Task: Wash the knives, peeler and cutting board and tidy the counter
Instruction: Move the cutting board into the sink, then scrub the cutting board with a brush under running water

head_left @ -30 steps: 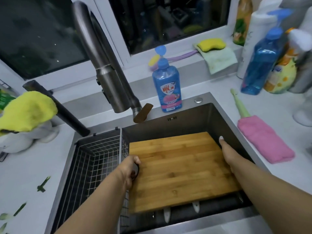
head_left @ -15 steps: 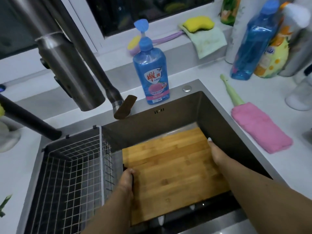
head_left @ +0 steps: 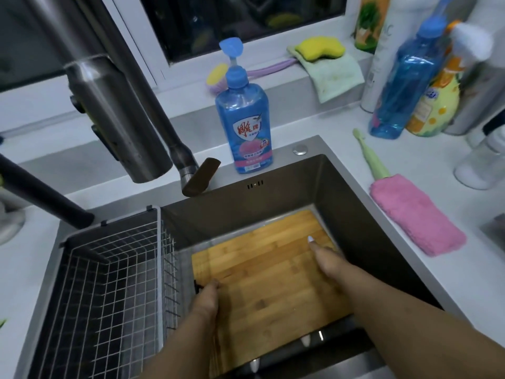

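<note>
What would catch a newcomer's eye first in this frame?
The bamboo cutting board lying low in the steel sink, with the left hand at its left edge and the right hand on its right side. Behind the sink stands a blue dish soap bottle.

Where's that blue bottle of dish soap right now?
In the head view, the blue pump bottle of dish soap stands upright on the counter behind the steel sink, just right of the faucet's brown lever.

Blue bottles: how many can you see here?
2. A pump bottle stands behind the sink; a taller blue bottle stands among containers at the right. Others may be hidden.
</note>
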`<action>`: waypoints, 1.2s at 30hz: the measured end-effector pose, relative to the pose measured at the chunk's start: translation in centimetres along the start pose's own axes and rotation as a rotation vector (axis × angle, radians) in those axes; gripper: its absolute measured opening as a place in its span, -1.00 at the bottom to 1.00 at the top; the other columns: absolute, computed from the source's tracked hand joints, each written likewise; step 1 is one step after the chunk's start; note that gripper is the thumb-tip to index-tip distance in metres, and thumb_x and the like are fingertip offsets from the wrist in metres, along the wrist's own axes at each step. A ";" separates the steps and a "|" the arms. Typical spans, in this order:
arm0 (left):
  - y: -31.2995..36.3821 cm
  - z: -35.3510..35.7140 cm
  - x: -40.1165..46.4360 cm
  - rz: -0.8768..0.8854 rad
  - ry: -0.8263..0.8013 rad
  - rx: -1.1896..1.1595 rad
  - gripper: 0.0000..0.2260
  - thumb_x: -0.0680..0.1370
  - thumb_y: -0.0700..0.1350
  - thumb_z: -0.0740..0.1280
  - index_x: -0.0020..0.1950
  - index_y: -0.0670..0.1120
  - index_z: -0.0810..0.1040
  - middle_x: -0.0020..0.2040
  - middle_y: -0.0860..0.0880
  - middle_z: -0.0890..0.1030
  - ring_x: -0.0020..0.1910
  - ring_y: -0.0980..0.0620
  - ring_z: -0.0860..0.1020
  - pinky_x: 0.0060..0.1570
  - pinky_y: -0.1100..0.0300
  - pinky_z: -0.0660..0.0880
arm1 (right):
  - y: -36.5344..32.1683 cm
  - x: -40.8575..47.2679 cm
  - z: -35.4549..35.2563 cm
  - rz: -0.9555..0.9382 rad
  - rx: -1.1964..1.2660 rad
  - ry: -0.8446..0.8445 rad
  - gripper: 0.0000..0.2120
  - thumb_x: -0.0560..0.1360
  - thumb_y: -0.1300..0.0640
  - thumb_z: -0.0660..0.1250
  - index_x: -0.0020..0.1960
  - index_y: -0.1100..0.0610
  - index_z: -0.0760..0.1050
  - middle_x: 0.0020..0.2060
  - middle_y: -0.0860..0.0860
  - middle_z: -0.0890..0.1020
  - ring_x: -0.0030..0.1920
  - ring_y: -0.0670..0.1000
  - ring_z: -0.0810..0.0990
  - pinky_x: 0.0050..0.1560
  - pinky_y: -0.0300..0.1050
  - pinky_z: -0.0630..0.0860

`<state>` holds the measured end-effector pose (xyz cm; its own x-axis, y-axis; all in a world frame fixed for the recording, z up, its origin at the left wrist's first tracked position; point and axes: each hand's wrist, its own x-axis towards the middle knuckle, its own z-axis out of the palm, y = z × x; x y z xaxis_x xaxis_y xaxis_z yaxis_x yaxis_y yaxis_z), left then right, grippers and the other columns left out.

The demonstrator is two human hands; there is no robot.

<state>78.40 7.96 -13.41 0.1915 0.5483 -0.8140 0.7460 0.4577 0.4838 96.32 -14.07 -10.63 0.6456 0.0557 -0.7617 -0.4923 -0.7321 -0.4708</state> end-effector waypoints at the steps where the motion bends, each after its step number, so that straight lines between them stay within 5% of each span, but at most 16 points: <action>1: -0.5 0.1 2.3 0.026 0.028 0.051 -0.42 0.19 0.30 0.32 0.04 -0.07 0.57 0.00 -0.18 0.62 -0.03 -0.22 0.58 0.11 -0.13 0.52 | -0.6 -0.7 0.1 -0.044 -0.041 -0.002 -0.25 0.50 -0.41 -0.06 0.38 0.13 0.40 0.31 0.15 0.47 0.29 0.17 0.45 0.27 -0.07 0.36; 4: 0.7 1.4 2.3 0.151 0.065 0.200 -0.26 0.08 0.34 0.27 0.12 -0.07 0.59 0.05 -0.15 0.63 0.00 -0.19 0.59 0.14 -0.06 0.52 | -2.6 -2.2 -0.1 -0.252 -0.109 0.140 -0.45 0.58 -0.24 0.02 0.23 0.17 0.50 0.21 0.18 0.55 0.24 0.19 0.49 0.12 -0.09 0.37; 7: 5.4 2.4 -8.2 0.298 0.028 0.271 -0.43 0.42 0.12 0.35 0.33 -0.15 0.47 0.28 -0.21 0.52 0.25 -0.23 0.48 0.25 0.04 0.41 | -4.8 -3.9 -1.8 -0.535 -0.104 0.376 -0.66 0.58 -0.10 0.15 0.01 0.15 0.54 0.01 0.13 0.60 0.11 0.16 0.52 0.06 -0.07 0.43; 11: 7.4 4.1 -11.2 0.441 0.010 0.277 -0.60 0.54 -0.05 0.31 0.33 -0.19 0.45 0.23 -0.21 0.55 0.20 -0.19 0.50 0.14 0.12 0.40 | -8.0 -5.9 -6.8 -0.731 -0.160 0.763 -0.72 0.56 -0.05 0.21 0.12 0.12 0.49 0.03 0.04 0.53 0.08 0.04 0.46 0.05 -0.08 0.43; 13: 8.2 4.4 -11.9 0.503 0.020 0.259 -0.67 0.52 -0.08 0.31 0.23 -0.21 0.50 0.14 -0.23 0.59 0.10 -0.18 0.54 0.09 0.09 0.45 | -9.1 -5.8 -9.9 -0.645 -0.256 0.898 -0.66 0.56 -0.05 0.17 0.23 0.12 0.44 0.13 0.12 0.51 0.15 0.11 0.43 0.13 0.00 0.38; 19: 10.3 3.9 -14.1 0.719 0.056 0.250 -0.81 0.55 -0.14 0.30 0.17 -0.07 0.50 -0.04 0.03 0.54 -0.05 0.05 0.50 -0.02 0.20 0.40 | -9.7 -3.9 -15.1 -0.114 -0.621 0.609 -0.53 0.58 -0.17 -0.02 0.29 0.06 0.42 0.22 0.19 0.45 0.22 0.19 0.38 0.19 0.07 0.26; 25: 11.6 2.6 -15.7 0.841 0.113 0.205 -0.83 0.52 -0.21 0.32 0.09 -0.04 0.53 -0.02 0.01 0.57 -0.01 0.03 0.55 0.07 0.15 0.48 | -10.8 -4.5 -13.9 -0.322 -0.624 0.720 -0.71 0.54 0.05 0.21 0.22 0.11 0.49 0.12 0.15 0.50 0.14 0.16 0.44 0.13 0.01 0.34; 30: 12.7 1.3 -16.4 0.949 0.180 0.166 -0.81 0.49 -0.23 0.33 0.06 -0.02 0.54 0.00 0.02 0.56 0.00 0.08 0.52 0.06 0.19 0.43 | -11.6 -7.5 -12.6 -0.531 -0.401 0.744 -0.58 0.49 0.22 0.27 0.34 0.06 0.38 0.11 0.17 0.55 0.15 0.20 0.46 0.13 0.03 0.34; 36: 15.8 -0.8 -18.0 1.014 0.203 0.100 -0.79 0.52 -0.27 0.29 -0.01 0.06 0.49 -0.08 0.06 0.57 -0.12 0.07 0.56 -0.09 0.16 0.52 | -11.7 -11.9 -10.5 -0.751 -0.056 0.616 -0.86 0.53 0.09 0.30 0.04 0.12 0.45 -0.15 0.06 0.58 -0.13 0.11 0.52 -0.20 -0.10 0.37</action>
<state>86.19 5.89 9.10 0.6548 0.7551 0.0337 0.3462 -0.3392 0.8747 100.51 -13.33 8.63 0.9804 0.1682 0.1028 0.1911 -0.6831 -0.7048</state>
